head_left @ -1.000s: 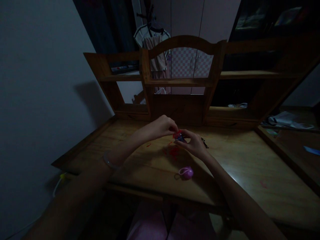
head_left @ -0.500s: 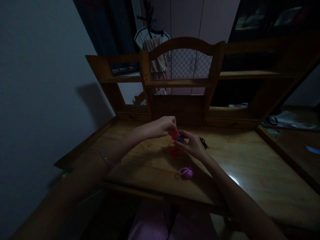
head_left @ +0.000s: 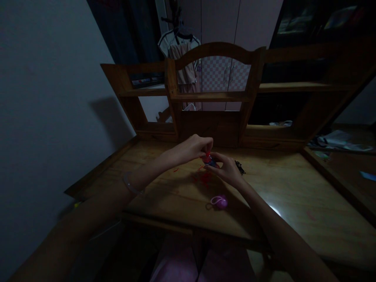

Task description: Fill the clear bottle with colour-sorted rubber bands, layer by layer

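My right hand [head_left: 228,168] is wrapped around a small, dark, clear-looking container [head_left: 210,161] with red at its upper end, tilted toward the left. Over that red end, my left hand [head_left: 200,146] is closed in a pinch on thin red strips [head_left: 208,154]. Whether these strips are partly inside the container cannot be made out. More red strips [head_left: 205,178] lie scattered on the wooden desk [head_left: 164,196] beneath both hands. Just beyond my right hand rests a small bundle of black strips [head_left: 240,167].
A shiny purple ball-like object [head_left: 221,202] with a pale loop lies toward the desk's front edge. One stray red strip [head_left: 175,170] sits further left. A wooden shelf unit [head_left: 210,97] stands along the back, and a wall [head_left: 58,98] borders the left side.
My left hand has shifted slightly to the right, over the container's red end, with red strips now showing below its fingertips. My right hand keeps hold of the container almost in place.
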`<state>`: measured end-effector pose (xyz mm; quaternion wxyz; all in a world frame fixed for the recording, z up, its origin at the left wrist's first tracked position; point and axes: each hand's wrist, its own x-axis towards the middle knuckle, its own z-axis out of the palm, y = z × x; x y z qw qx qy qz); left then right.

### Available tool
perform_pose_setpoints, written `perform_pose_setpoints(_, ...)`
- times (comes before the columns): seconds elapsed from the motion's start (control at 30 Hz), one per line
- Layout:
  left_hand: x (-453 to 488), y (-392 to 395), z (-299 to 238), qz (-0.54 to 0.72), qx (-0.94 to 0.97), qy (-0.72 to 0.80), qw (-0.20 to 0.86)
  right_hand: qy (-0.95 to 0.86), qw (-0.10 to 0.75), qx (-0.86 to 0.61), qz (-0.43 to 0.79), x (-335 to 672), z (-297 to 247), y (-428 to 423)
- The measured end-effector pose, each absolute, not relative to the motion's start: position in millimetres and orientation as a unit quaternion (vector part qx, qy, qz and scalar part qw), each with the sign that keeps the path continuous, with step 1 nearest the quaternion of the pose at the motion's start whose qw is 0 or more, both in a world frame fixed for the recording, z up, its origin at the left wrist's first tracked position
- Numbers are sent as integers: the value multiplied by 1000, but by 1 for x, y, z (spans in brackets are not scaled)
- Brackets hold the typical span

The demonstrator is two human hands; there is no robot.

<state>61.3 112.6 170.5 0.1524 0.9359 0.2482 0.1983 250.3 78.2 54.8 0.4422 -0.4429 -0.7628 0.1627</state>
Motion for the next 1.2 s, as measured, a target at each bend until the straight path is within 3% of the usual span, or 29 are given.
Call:
perform_pose_setpoints(0.47, 59, 114, 164, 205, 947, 237, 77, -756, 452, -445, 164, 249, 53, 79)
perform_pose_setpoints(0.6, 61, 115, 166, 166, 959, 210, 97, -755, 449, -452, 156, 250, 53, 80)
perform_pose_setpoints(1.2, 50, 108, 165, 230, 922, 232, 210, -751, 462, -436, 179, 249, 55, 79)
